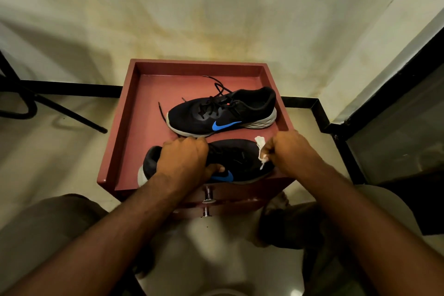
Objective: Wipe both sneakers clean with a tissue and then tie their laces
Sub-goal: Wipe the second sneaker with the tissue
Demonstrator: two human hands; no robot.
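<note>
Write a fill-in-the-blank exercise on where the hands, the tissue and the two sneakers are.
1. The white tissue is pinched in the ____ hand.
2. The left hand rests on the ____ sneaker, the one closer to the person.
3. The far sneaker has laces that are ____.
4. Both sneakers sit on a red ____ with raised edges.

Missing words: right; near; untied; tray

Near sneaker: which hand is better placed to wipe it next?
Right. The right hand already pinches the tissue at the near sneaker toe end, while the left hand lies over its middle, steadying it.
</note>
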